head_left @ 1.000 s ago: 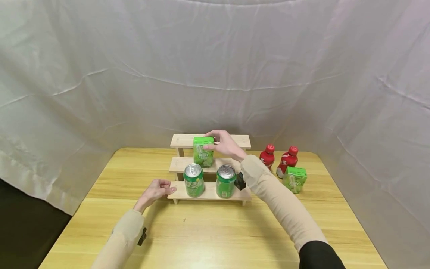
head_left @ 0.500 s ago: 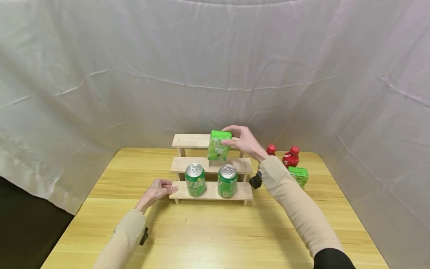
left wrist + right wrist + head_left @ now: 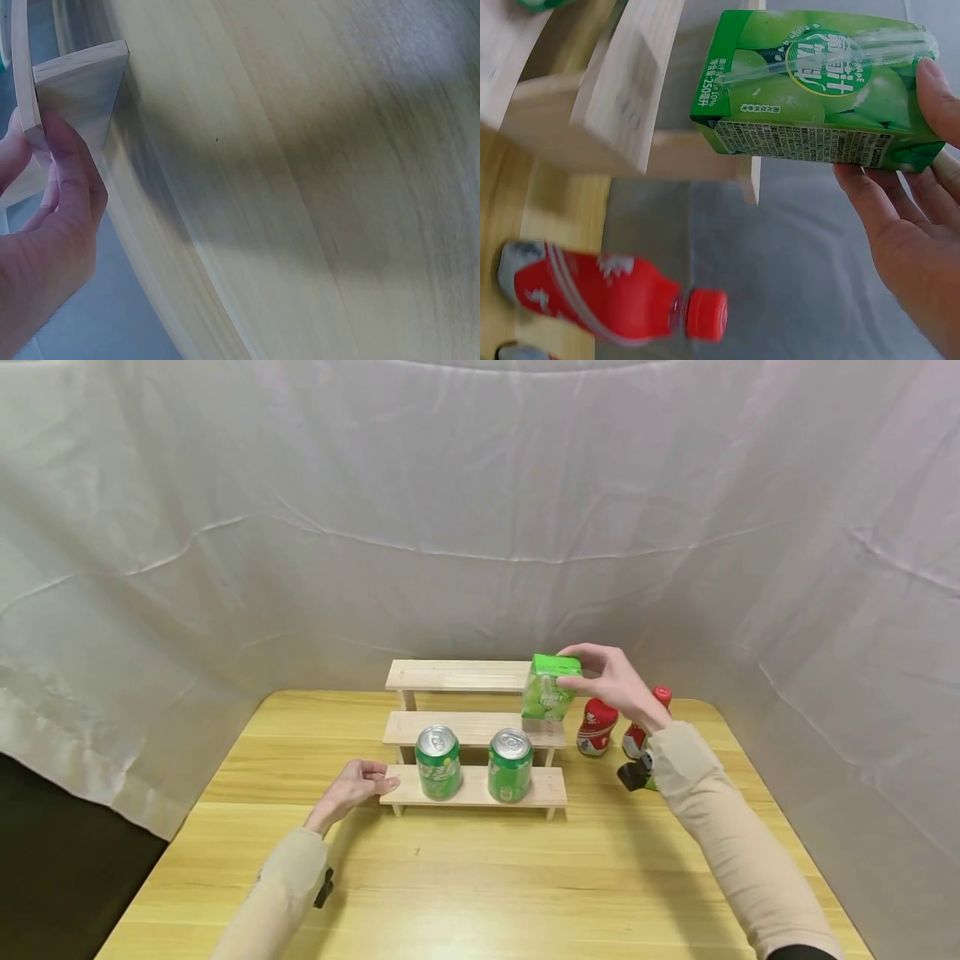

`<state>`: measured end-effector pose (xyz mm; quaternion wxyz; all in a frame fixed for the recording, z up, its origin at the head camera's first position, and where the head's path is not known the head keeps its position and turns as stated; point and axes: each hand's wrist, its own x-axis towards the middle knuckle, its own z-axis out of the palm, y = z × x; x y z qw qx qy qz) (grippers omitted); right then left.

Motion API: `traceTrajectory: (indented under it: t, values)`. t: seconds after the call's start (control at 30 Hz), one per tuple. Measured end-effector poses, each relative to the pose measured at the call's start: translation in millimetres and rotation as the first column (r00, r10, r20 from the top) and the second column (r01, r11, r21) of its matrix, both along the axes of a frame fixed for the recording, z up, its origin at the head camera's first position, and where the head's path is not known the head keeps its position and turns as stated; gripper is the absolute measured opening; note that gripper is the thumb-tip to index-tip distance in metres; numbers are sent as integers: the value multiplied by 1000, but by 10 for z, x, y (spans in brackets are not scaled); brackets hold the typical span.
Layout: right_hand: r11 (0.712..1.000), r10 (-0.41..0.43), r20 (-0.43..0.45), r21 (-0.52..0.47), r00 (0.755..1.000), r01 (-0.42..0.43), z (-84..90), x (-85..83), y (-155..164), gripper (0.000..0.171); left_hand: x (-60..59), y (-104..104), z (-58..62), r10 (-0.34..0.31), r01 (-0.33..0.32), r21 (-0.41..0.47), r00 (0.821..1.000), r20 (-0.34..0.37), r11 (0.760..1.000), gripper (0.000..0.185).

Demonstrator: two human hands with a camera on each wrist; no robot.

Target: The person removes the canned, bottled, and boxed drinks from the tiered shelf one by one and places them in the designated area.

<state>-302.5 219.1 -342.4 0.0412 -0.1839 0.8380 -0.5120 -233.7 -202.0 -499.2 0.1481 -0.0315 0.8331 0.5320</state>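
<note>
A green juice carton (image 3: 547, 693) with a straw on its front is pinched near its top by my right hand (image 3: 611, 681). In the right wrist view, the carton (image 3: 810, 90) is off the wood, near the right end of the three-step wooden stand (image 3: 461, 728). My left hand (image 3: 356, 787) grips the left end of the lowest step; the left wrist view shows thumb and fingers (image 3: 67, 172) on either side of the board (image 3: 26, 82). Two green soda cans (image 3: 438, 762) stand upright on that lowest step.
Two red bottles (image 3: 597, 727) stand on the table (image 3: 450, 877) right of the stand, one partly behind my right arm. Only a sliver of another green item (image 3: 651, 783) shows under that wrist. Grey curtains (image 3: 480, 527) hang behind and at both sides.
My right hand has lifted the juice carton from the middle step's centre and carried it right to the stand's right end. My left hand has kept its grip on the lowest step.
</note>
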Motion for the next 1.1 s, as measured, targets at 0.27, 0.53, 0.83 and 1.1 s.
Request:
traceTrajectory:
  t: [0.27, 0.53, 0.83, 1.1]
  values:
    - [999, -27, -27, 38, 999, 28, -64, 62, 331, 43, -12, -2, -36, 0, 0, 3, 1000, 1, 1000, 54]
    - [993, -59, -31, 104, 998, 62, -158, 123, 584, 45, -17, -4, -45, 4, -4, -8, 1000, -1, 1000, 54]
    - [993, -51, 12, 108, 999, 49, -411, 137, 741, 45, -6, -5, -35, -1, 0, -10, 1000, -6, 1000, 54]
    - [988, -41, -6, 147, 999, 41, -609, 179, 806, 50, -3, 3, -36, 6, -6, -12, 1000, -1, 1000, 54]
